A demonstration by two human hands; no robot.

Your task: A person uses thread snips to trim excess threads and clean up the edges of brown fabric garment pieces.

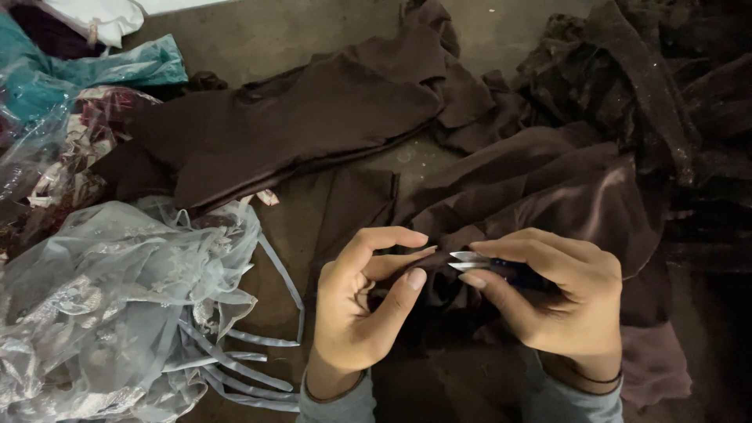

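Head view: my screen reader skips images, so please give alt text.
Right hand holds small snips against a brown cloth pinched by the left hand. Pale sheer fabric lies bunched at left.

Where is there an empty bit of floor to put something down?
Bare floor shows at the top, between the teal plastic bag and the brown cloth. A smaller patch sits mid-fabric. Crowded: sheer grey fabric left, dark heap right.

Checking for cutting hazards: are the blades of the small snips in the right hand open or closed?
Open, slightly. The two silver blade tips of the small dark-handled thread snips show a thin gap, pointing at the brown fabric fold pinched by the left hand.
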